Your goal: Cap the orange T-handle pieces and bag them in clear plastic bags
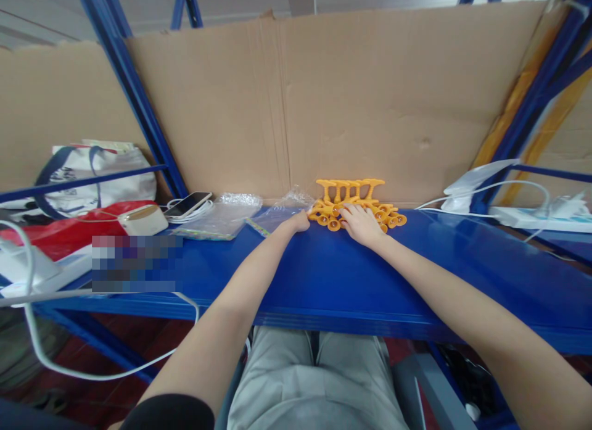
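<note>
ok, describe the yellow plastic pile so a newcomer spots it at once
On the blue metal shelf, look near the tall brown cardboard panel. Right of the clear plastic bags, under the person's right hand, is the pile of yellow plastic pieces with round ends. Unlike the see-through bags, it is opaque bright yellow, with several T-shaped ends along its back.

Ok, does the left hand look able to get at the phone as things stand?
Probably yes: the phone lies uncovered off to the person's left, and only thin, clear plastic bags lie between it and the left hand, which could likely pass over them.
</note>
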{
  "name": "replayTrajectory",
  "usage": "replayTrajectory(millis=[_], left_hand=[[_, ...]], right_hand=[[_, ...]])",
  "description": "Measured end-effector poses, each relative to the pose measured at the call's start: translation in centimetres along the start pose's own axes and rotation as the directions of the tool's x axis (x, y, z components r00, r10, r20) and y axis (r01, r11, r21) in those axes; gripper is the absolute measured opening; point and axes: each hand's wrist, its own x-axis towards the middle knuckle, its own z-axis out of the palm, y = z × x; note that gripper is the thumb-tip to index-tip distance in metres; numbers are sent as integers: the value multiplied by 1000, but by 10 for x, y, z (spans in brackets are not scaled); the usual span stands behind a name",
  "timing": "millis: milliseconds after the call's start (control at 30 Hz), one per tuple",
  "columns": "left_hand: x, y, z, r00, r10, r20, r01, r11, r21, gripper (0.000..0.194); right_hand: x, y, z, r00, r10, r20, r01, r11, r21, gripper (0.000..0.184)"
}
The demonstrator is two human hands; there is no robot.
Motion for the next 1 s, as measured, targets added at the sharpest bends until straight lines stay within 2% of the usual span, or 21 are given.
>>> replayTrajectory(millis=[100,233,467,700,800,867,1000], left_hand=[[-3,6,0,998,-17,64,16,1000,14,56],[-7,16,2,992,10,123,-13,1000,23,58],[-10,31,9,984,81,156,-89,995,41,73],[-16,17,-3,978,139,156,-159,980,119,69],[-19,4,-13,954,279,113,-301,892,338,67],[-21,-5,-22,917,393,75,-385,815,433,67],[-28,-16,-49,871,487,66,-440,714,544,68]], right_hand=[[-1,0,-2,1000,24,-10,-24,1000,0,37],[-2,0,-6,997,73,32,-73,997,-15,37],[-4,3,-12,983,168,71,-167,986,-16,47],[-5,1,-14,979,196,61,-198,980,26,49],[-4,0,-13,978,200,51,-203,978,55,46],[-3,0,-13,978,205,48,-208,975,75,43],[-1,2,-12,974,224,40,-228,965,130,45]])
